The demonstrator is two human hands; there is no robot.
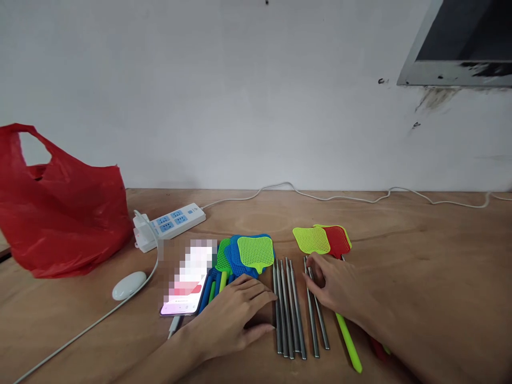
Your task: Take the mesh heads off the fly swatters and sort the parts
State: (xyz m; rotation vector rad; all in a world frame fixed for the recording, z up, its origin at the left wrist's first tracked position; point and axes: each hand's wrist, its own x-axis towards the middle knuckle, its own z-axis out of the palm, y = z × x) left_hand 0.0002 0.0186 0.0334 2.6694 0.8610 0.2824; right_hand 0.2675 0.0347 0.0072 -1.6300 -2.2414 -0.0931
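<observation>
Several slim metal rods (285, 309) lie side by side on the wooden table, pointing away from me. My left hand (236, 314) is at their left side, thumb apart from the fingers, fingertips by the outermost rod. Just right of that group are two more metal rods (313, 314). My right hand (334, 282) is over their far ends, thumb and forefinger parted; whether it touches them is hard to tell. Fly swatters with a yellow-green head (311, 240) and a red head (338, 241) lie beyond it. A yellow-green handle (349, 342) shows below my right wrist.
Left of the rods, green, blue and yellow-green swatter heads (256, 252) overlap, their handles partly behind my left hand. Beside them lies a lit phone (190, 277). Farther left are a power strip (176, 221), a white oval device (129, 286) and a red plastic bag (68, 208).
</observation>
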